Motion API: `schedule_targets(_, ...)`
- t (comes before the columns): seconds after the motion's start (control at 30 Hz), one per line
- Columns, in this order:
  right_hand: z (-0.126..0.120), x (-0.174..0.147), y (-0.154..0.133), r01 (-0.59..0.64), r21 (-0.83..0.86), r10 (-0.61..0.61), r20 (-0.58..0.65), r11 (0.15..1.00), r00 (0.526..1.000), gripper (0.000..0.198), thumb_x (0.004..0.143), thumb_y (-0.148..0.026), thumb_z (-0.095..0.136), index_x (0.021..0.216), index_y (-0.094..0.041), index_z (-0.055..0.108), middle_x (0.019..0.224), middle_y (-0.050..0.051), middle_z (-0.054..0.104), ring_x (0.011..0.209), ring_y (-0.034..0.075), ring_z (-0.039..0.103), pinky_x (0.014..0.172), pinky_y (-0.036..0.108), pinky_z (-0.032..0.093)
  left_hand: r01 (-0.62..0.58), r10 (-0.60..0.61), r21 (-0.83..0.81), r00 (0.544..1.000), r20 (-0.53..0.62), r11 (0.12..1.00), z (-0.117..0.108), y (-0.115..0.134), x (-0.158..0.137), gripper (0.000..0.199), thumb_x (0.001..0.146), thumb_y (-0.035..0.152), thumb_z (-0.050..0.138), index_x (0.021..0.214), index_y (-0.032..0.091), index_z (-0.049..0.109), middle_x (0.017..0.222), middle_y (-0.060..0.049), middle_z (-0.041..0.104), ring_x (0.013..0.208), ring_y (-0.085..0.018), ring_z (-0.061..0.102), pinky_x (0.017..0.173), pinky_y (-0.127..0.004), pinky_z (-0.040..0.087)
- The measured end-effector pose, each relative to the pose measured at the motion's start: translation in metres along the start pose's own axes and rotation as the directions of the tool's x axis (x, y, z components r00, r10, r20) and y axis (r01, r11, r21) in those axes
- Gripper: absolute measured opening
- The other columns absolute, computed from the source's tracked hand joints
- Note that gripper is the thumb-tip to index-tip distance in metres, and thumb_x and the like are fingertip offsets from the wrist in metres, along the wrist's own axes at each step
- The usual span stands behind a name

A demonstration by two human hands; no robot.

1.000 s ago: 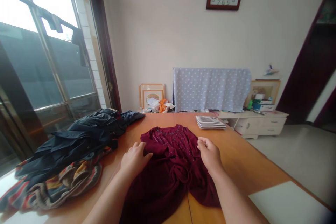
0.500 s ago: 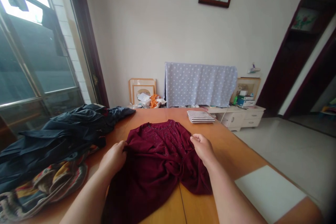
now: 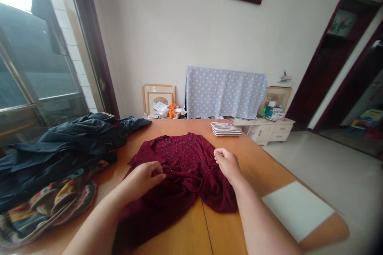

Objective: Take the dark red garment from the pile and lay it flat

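A dark red long-sleeved top [image 3: 179, 159] with beads scattered round its neckline lies spread on the wooden table, neck end away from me. My right hand [image 3: 226, 163] pinches the cloth at its right shoulder edge. Over the left part of the top hovers my left hand [image 3: 148, 175], its fingers loosely curled with a gap between thumb and forefinger and no cloth seen between them. The lower part of the top is bunched and creased, and my left forearm covers some of it.
Dark blue clothes [image 3: 66, 143] are heaped at the table's left, beside a patterned knitted piece [image 3: 56, 203]. A folded striped cloth [image 3: 226, 129] rests at the far edge. A pale sheet [image 3: 299, 209] lies at the right. Behind stands a low cabinet [image 3: 277, 132].
My left hand has let go of the top's left edge and moved right over the cloth. The left shoulder now lies flatter and wider. My right hand keeps its hold.
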State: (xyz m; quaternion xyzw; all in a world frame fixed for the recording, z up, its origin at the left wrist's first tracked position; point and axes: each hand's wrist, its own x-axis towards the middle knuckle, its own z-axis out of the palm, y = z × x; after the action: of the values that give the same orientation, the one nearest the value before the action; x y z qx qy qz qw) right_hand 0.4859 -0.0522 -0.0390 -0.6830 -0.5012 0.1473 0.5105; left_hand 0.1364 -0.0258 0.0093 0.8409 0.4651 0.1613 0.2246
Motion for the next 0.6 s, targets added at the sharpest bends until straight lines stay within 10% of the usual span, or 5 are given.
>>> schedule_targets(0.27, 0.003, -0.023, -0.017, 0.134, -0.107, -0.12, 0.123, 0.985, 0.985, 0.035, 0.091, -0.051, 0.05, 0.094, -0.024, 0.073, 0.08, 0.001, 0.075, 0.072, 0.019, 0.065, 0.07, 0.027, 0.045, -0.225, 0.218, -0.005, 0.943, 0.253, 0.974, 0.015, 0.032, -0.016, 0.041, 0.062, 0.046, 0.083, 0.092, 0.024, 0.066, 0.098, -0.002, 0.063, 0.088, -0.021, 0.058, 0.073, -0.027, 0.044)
schedule_targets(0.6, 0.012, -0.05, -0.045, 0.424, -0.512, -0.343, 0.25, 0.747, 0.905, 0.056, 0.1, -0.059, 0.036, 0.061, -0.022, 0.05, 0.055, 0.0, 0.055, 0.059, 0.015, 0.051, 0.068, 0.027, 0.029, -0.192, 0.255, -0.219, 0.916, 0.31, 0.957, 0.007, 0.021, -0.018, 0.012, 0.08, 0.032, 0.061, 0.086, 0.022, 0.058, 0.083, 0.003, 0.059, 0.075, -0.014, 0.051, 0.066, -0.025, 0.039)
